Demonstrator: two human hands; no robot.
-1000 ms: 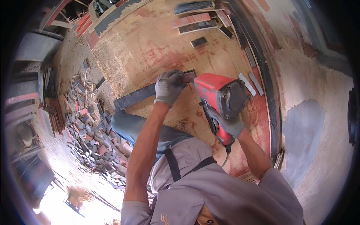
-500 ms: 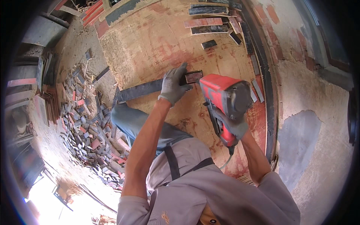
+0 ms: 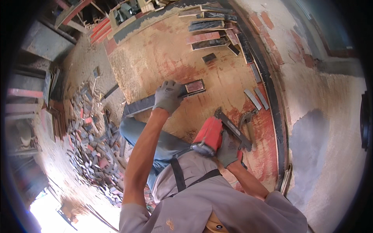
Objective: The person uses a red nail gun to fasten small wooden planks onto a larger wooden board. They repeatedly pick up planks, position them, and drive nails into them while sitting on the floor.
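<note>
My left hand (image 3: 168, 95), in a grey glove, is closed around a long black wooden strip (image 3: 143, 105) on the work surface. At the strip's right end lies a short piece of wood with a reddish face (image 3: 194, 86). My right hand (image 3: 228, 150), gloved too, grips a red nail gun (image 3: 209, 133) close to my waist, apart from the strip. The gun's dark magazine (image 3: 234, 131) slants down to the right, and its handle is mostly hidden by my fingers. Just beyond the magazine rests what looks like a claw hammer (image 3: 248, 115).
The worn plywood surface (image 3: 155, 50) holds stacked wooden strips (image 3: 206, 37) at its far right and a small black block (image 3: 208, 58). Two grey strips (image 3: 253, 99) lie near the right edge, beside a wall (image 3: 311, 89). Offcuts (image 3: 91, 143) heap up on the left.
The nail gun has come away from the strip's right end, back toward my waist, and turned. My left fingers have curled around the strip, which has shifted slightly nearer. The hammer has come into sight.
</note>
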